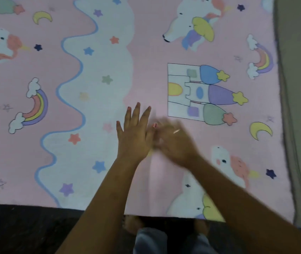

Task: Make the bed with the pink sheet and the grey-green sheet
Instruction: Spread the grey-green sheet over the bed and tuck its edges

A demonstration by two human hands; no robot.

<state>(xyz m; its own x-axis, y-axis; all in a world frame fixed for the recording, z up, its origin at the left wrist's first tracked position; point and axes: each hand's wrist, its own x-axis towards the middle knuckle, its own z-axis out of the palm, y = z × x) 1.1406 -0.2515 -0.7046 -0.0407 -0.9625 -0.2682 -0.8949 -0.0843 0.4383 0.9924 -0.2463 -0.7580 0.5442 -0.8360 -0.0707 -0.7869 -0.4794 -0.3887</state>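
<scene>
- Nearest: dark floor (27,230) along the bottom edge, the person's bare feet (133,224) and grey trouser legs (151,239) just at the bed's near edge.
- Pink cotton sheet printed with unicorns, rainbows, moons and stars (146,74) lies spread flat, covers almost the whole view, near hem meets the floor line.
- Both forearms reach out over the sheet from the near side, hands side by side around the middle.
- Left hand (135,136): flat, palm down, fingers spread and straight, resting on the sheet, gripping nothing.
- Right hand (175,142): motion-blurred, just beside the left and touching or overlapping it at the thumb side; looks open and flat, no cloth pinched. A ring shows on one finger.
- Just beyond the right hand: printed castle (201,92).
- Left of the hands: wavy white band with a blue edge (102,70), running near to far.
- Right edge: plain grey-green sheet (299,88), a strip alongside the pink one, running near to far.
</scene>
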